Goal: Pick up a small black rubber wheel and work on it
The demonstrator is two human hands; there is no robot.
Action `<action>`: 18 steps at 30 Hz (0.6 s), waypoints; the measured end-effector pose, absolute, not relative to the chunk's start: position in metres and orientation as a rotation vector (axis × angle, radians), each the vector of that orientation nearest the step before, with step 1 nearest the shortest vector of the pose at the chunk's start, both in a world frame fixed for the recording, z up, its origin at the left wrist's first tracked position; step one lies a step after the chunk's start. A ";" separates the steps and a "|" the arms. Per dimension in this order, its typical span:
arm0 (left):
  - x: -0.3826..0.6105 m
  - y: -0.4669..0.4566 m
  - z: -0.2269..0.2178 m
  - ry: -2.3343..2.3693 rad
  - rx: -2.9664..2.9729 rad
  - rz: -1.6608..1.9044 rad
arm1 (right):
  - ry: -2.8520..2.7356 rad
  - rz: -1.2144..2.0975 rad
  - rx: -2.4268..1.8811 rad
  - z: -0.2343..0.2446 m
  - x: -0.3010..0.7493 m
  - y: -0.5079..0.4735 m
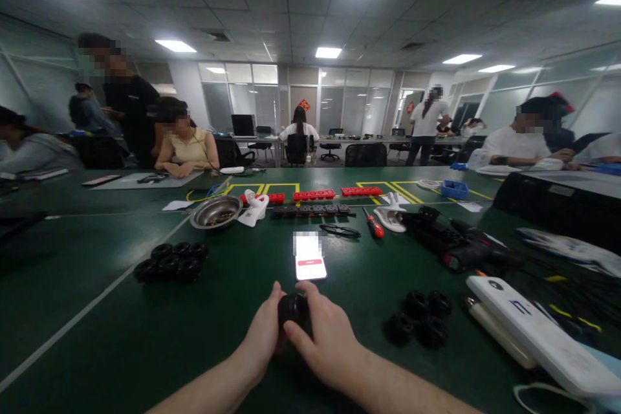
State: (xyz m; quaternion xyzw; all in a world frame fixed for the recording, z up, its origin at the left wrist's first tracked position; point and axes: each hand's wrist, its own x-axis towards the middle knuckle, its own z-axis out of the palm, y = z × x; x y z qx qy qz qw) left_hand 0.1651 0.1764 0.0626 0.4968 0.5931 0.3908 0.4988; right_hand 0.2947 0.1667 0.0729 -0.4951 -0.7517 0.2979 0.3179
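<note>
My left hand (266, 326) and my right hand (330, 333) hold a small black wheel (292, 310) between them, low in the middle of the head view. The fingers of both hands are closed around it, and its underside is hidden. Just beyond the fingertips lies a phone (310, 259) with a lit screen. To the left, several black wheels (172, 262) sit grouped in rows. Another cluster of similar black wheels (421, 318) is at the right of my right hand.
Farther back are a metal bowl (216, 212) with small parts, red trays (313, 195), a black strip of parts (313, 211), black-framed glasses (340, 231) and a red screwdriver (374, 226). A white device (533, 330) and cables lie right. Other people sit or stand around the green table (233, 349).
</note>
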 end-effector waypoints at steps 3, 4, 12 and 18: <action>0.153 0.177 0.057 1.392 1.990 1.099 | -1.695 1.351 -1.334 0.063 0.294 0.171; 0.151 0.177 0.055 1.376 2.176 1.082 | -1.606 1.519 -1.316 0.059 0.293 0.173; 0.166 0.179 0.065 1.471 1.747 1.129 | -1.526 1.103 -1.199 0.053 0.286 0.169; 0.164 0.171 0.058 1.378 1.502 1.195 | -1.822 0.817 -1.195 0.056 0.294 0.171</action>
